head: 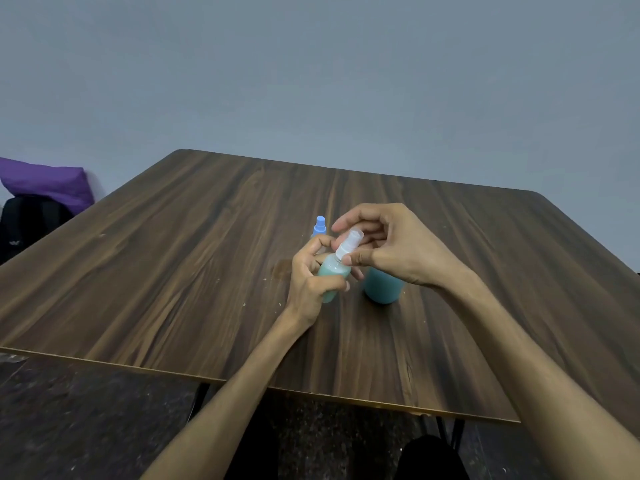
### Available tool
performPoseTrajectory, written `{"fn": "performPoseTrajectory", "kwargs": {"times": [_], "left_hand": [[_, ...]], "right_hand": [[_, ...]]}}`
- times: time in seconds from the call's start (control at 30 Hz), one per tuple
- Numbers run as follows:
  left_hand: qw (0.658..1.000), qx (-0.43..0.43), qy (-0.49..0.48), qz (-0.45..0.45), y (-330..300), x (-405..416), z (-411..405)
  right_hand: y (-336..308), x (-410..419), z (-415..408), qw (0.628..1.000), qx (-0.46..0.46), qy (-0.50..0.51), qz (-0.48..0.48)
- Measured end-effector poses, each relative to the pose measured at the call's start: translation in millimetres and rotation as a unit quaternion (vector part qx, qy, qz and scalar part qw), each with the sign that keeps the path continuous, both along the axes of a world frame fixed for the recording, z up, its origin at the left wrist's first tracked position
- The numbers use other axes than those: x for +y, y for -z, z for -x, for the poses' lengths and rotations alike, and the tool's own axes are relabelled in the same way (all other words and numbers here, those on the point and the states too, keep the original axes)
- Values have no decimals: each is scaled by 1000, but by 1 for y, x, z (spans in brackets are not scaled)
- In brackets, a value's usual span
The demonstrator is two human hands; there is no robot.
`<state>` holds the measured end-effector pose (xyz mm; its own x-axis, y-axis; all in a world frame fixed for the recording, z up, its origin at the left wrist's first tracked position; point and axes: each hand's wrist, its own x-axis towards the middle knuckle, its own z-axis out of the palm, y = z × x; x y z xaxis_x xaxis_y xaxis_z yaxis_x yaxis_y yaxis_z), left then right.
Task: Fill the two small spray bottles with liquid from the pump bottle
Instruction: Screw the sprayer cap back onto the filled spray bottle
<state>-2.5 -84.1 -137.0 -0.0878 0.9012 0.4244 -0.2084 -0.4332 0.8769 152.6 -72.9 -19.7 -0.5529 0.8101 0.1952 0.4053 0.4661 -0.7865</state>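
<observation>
A: Wood-grain bench [173,265], grey wall behind. Where's the spray bottle [333,277]?

B: Left hand [311,282] fingers clamped round its teal body; right hand [384,247] fingers pinch its white cap [349,243].

A: Handling?

B: Light, probably slick plastic; grip the body. Pump bottle [383,287] sits under the right-hand fingers, 1 blue sprayer [320,226] beyond.

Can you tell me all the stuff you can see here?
spray bottle: 1, teal liquid inside, white top, tilted, held above the table
blue bottle: 1, blue top, on the table behind the hands, mostly hidden
big bottle: 1, teal, on the table under the right hand, top hidden
table: 1, dark wood
pillow: 1, purple, far left by the wall
bag: 1, black, under the pillow
left hand: 1, grips the spray bottle's body
right hand: 1, fingers pinch its white top
</observation>
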Motion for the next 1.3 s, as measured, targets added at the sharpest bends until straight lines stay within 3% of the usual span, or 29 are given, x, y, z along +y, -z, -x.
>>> {"fn": "performPoseTrajectory", "kwargs": {"times": [0.2, 0.5, 0.73, 0.9, 1.07, 1.23, 1.3], "left_hand": [[1000, -2, 4, -9, 1, 2, 0], [1000, -11, 4, -11, -2, 1, -1], [1000, -7, -2, -14, -2, 1, 0], [1000, 0, -9, -13, -4, -1, -1], [1000, 6, -8, -12, -5, -4, -1], [1000, 12, -21, -12, -4, -1, -1], [1000, 6, -28, -10, -2, -1, 0]], "right_hand": [[-1, 3, -2, 999, -18, -28, -19], [17, 0, 11, 989, -42, 74, -122], [13, 3, -4, 999, -15, -17, -30], [38, 1, 7, 990, 8, 102, -93], [42, 4, -1, 996, 45, 9, -74], [52, 0, 10, 988, 77, 106, -79], [52, -3, 9, 990, 89, 94, -64]]}}
